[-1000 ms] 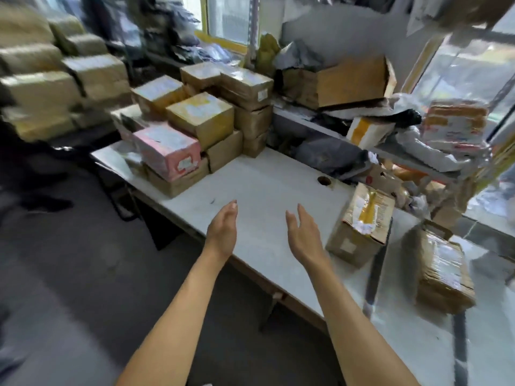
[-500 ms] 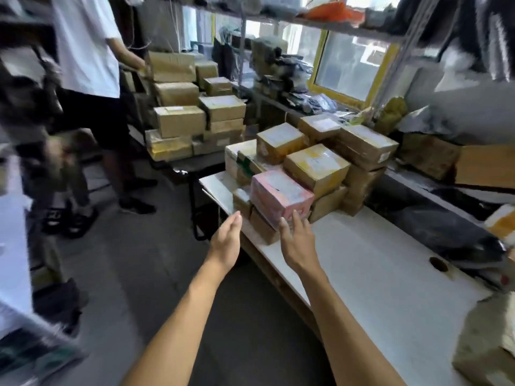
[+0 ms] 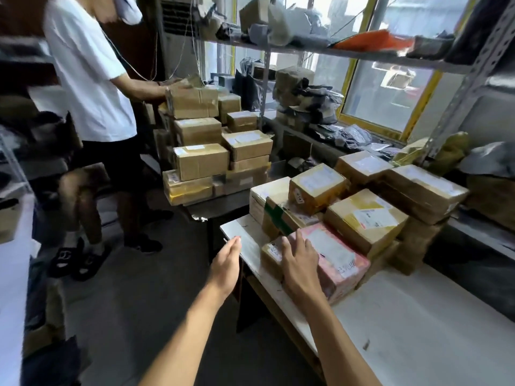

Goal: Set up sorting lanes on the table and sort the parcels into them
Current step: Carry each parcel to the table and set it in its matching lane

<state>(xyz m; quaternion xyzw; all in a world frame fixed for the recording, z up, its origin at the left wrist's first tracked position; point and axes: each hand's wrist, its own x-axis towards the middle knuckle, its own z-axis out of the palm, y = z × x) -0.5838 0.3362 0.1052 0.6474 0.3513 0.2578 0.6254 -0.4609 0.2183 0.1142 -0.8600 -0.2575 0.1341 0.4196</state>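
Now both hands (image 3: 262,263) reach the pink parcel (image 3: 331,257).

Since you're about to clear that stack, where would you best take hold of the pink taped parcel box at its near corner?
Probably by its two short ends, hands coming from the near table edge: the pink taped parcel box lies flat on top, and brown boxes crowd its far side.
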